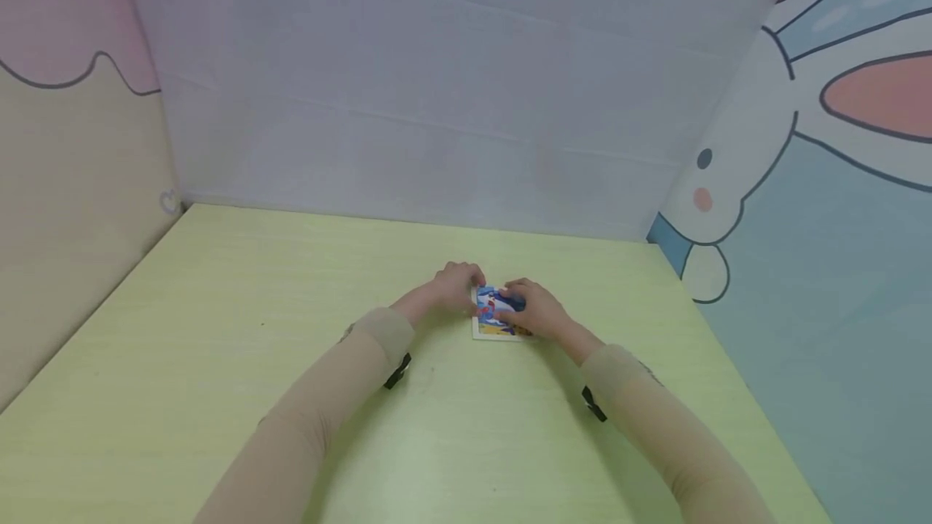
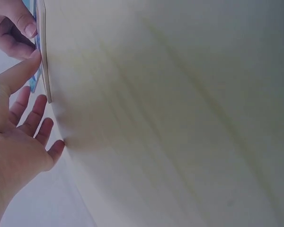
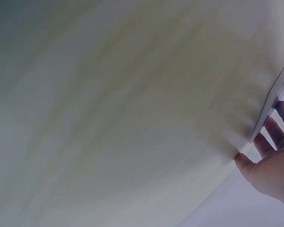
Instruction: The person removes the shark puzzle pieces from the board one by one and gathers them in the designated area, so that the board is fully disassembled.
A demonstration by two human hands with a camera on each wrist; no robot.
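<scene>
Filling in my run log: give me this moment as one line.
left hand: touches card's left edge | right hand: rests on picture card | card flat on green table

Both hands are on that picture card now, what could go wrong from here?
1. The card lies flat on the smooth table, so it may slide instead of lifting.
2. The right hand covers part of it and the left hand meets only its edge; uneven pressure might bend it.
3. Both wrist views show only the card's edge.
</scene>
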